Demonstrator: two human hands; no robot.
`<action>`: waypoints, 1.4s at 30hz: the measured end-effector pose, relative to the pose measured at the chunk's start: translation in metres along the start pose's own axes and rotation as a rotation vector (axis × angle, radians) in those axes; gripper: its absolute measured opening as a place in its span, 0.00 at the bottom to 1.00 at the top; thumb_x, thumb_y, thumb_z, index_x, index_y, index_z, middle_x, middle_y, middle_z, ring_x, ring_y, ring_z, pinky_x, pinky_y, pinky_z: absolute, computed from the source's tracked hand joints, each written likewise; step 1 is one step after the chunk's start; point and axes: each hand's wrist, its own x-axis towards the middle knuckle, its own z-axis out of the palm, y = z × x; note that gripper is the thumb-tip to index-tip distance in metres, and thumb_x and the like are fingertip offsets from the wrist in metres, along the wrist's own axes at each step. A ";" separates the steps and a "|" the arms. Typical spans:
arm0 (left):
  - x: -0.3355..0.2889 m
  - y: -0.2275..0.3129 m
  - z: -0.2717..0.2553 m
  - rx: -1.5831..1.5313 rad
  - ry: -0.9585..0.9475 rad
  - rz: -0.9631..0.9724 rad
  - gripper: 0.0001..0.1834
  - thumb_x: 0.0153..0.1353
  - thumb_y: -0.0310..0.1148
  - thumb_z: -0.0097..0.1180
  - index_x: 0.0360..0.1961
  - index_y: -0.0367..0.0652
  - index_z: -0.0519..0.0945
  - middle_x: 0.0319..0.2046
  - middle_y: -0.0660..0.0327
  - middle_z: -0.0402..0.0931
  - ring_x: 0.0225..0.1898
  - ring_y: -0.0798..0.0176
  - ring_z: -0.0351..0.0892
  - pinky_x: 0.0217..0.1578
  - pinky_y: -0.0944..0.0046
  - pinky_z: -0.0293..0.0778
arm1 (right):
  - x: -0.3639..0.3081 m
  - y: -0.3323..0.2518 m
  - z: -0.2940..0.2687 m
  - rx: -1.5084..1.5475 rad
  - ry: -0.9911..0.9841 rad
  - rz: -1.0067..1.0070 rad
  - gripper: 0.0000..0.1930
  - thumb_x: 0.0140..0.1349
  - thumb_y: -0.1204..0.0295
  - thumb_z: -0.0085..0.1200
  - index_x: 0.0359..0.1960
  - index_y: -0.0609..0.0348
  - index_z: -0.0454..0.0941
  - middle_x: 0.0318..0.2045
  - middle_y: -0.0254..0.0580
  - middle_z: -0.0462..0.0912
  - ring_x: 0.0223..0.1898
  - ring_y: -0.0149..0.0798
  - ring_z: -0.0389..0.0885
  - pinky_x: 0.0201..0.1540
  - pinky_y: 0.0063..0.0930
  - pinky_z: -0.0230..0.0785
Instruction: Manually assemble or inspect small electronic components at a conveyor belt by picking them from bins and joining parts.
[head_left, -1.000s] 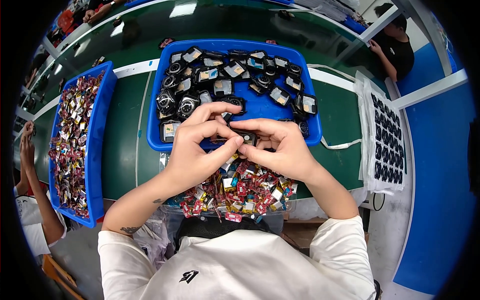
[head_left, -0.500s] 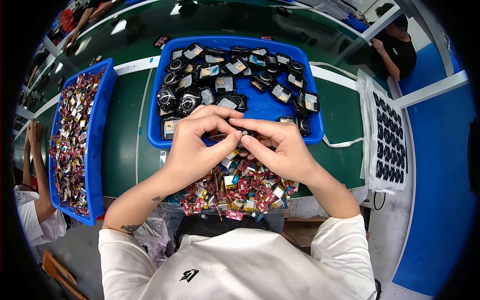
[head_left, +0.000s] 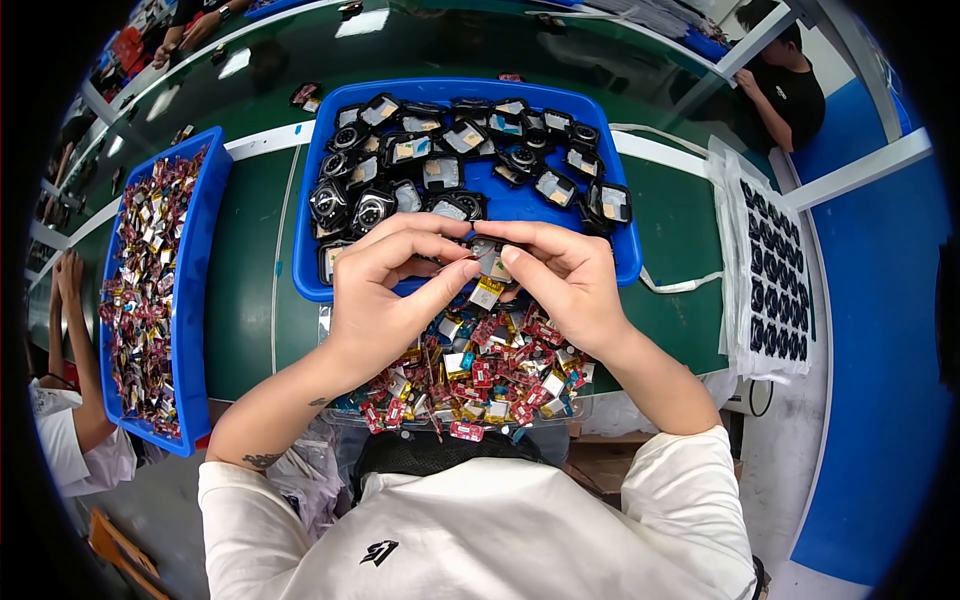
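Note:
Between my two hands is a black smartwatch case (head_left: 490,257), its pale inside partly showing. My left hand (head_left: 385,285) pinches its left side with thumb and fingertips. On the other side, my right hand (head_left: 570,285) grips the case, the thumb pressing near its inner face. A small silver battery with yellow tape (head_left: 486,292) shows just under the case; whether it is attached cannot be made out. Below both hands lies a pile of red circuit boards and silver batteries (head_left: 480,375) in a clear tray. Fingers hide much of the held case.
Beyond my hands, a blue bin (head_left: 628,262) holds many black watch cases. At left stands another blue bin (head_left: 190,350) full of red boards and batteries. A white sheet-like tray (head_left: 772,270) with rows of black parts lies right. Other people sit around the green table (head_left: 250,260).
My hands have tilted the watch case, so its pale inside now shows. The yellow-taped battery has come into view beneath it. My right thumb has moved up and right.

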 end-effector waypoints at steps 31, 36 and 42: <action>0.003 0.002 -0.003 -0.039 -0.042 -0.270 0.13 0.52 0.28 0.66 0.22 0.39 0.71 0.20 0.69 0.71 0.22 0.81 0.68 0.21 0.79 0.66 | -0.001 0.005 -0.002 0.027 -0.022 -0.143 0.12 0.59 0.78 0.55 0.45 0.68 0.75 0.38 0.45 0.82 0.40 0.31 0.81 0.44 0.22 0.74; -0.002 0.001 -0.008 -0.027 -0.134 -0.263 0.12 0.55 0.31 0.64 0.23 0.38 0.73 0.18 0.69 0.73 0.20 0.82 0.67 0.20 0.79 0.63 | 0.001 -0.005 -0.007 -0.100 -0.050 -0.130 0.09 0.60 0.79 0.53 0.42 0.67 0.76 0.36 0.40 0.82 0.40 0.28 0.80 0.43 0.21 0.72; -0.005 -0.007 -0.010 -0.067 -0.123 -0.261 0.10 0.57 0.30 0.61 0.23 0.37 0.75 0.17 0.72 0.71 0.19 0.84 0.63 0.19 0.79 0.59 | 0.073 -0.019 -0.090 -0.209 0.206 -0.126 0.09 0.61 0.76 0.52 0.42 0.65 0.78 0.33 0.39 0.83 0.33 0.28 0.81 0.33 0.18 0.71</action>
